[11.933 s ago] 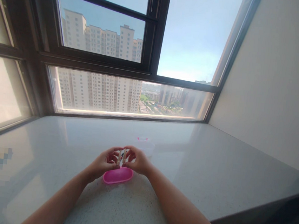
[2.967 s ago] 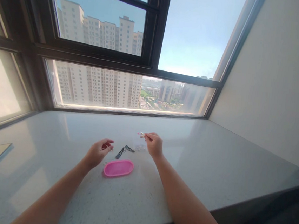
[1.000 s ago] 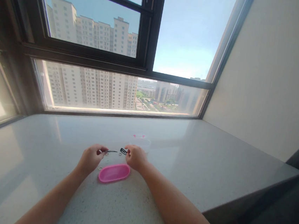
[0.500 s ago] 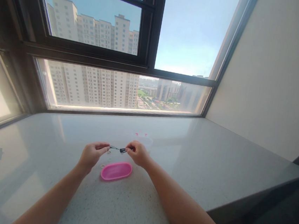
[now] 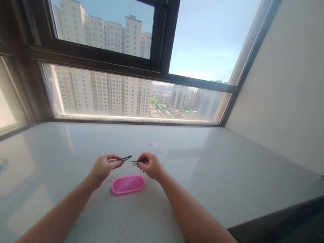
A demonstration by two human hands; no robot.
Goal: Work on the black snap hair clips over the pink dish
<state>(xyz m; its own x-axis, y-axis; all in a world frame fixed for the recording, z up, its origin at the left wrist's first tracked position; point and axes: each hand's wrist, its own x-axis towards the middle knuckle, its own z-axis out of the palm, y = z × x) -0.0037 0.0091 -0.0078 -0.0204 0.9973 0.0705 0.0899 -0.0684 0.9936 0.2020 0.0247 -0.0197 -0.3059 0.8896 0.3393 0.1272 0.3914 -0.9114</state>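
Observation:
My left hand [image 5: 103, 167] pinches a black snap hair clip [image 5: 126, 158] by one end, its pointed tip aimed right. Facing it, my right hand [image 5: 150, 164] grips a second dark hair clip [image 5: 134, 161], seen nearly edge-on. A small gap separates the two clips above the counter. Just below the right fingertips lies a small ring [image 5: 134, 164], maybe a hair tie. In front of both hands sits an oval pink tray [image 5: 128, 184], with another small pale ring [image 5: 113, 179] by its left end.
Behind my right hand lies a clear plastic lid [image 5: 161, 151] with two pink tabs. The pale speckled counter [image 5: 129, 221] ends at a front edge at lower right. A dark-framed window [image 5: 169, 42] stands at the back, and a white wall [image 5: 294, 84] rises on the right.
The left clip has turned so its open, pointed shape shows, tip raised. The right clip has rotated from its broad side to nearly edge-on. Both hands remain in about the same place.

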